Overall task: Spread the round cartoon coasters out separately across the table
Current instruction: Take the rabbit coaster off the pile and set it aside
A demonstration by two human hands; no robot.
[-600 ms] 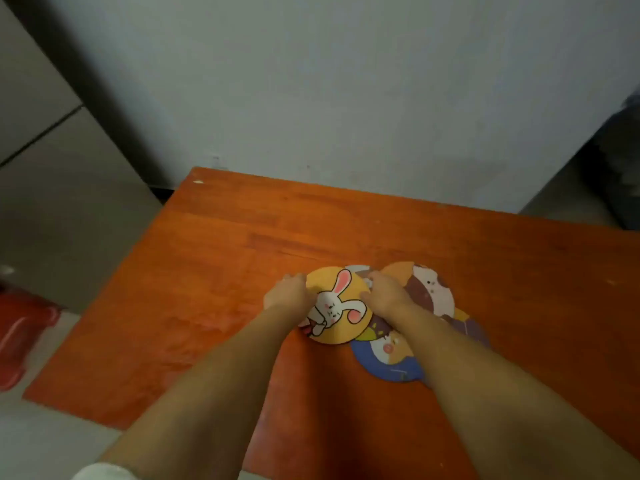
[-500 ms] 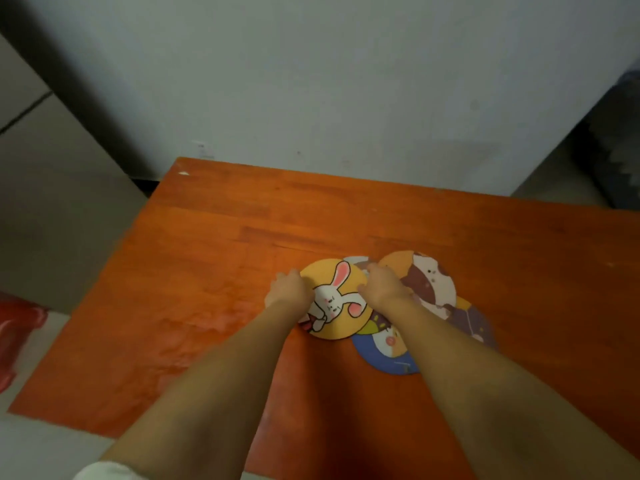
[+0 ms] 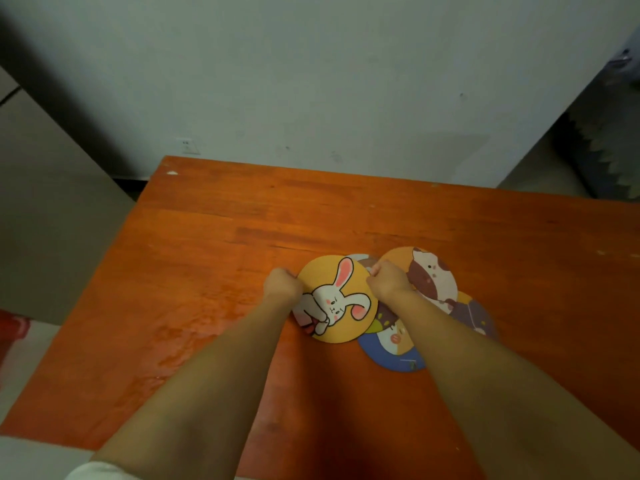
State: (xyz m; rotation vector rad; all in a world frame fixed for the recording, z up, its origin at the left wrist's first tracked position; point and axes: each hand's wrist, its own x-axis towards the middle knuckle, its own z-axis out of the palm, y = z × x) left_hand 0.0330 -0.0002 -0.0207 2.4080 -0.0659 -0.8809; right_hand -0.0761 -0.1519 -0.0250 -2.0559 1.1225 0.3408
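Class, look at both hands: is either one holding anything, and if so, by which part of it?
Both hands, left hand and right hand, grip the yellow rabbit coaster at its opposite side edges, left and right. It lies on top of the overlapping pile.

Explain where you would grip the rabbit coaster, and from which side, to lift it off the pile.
Grip the rabbit coaster by its thin rim, at the left and right edges where the left hand and right hand already sit. It is a flat disc lying on top, overlapping the blue coaster, so probably only the edge offers purchase.
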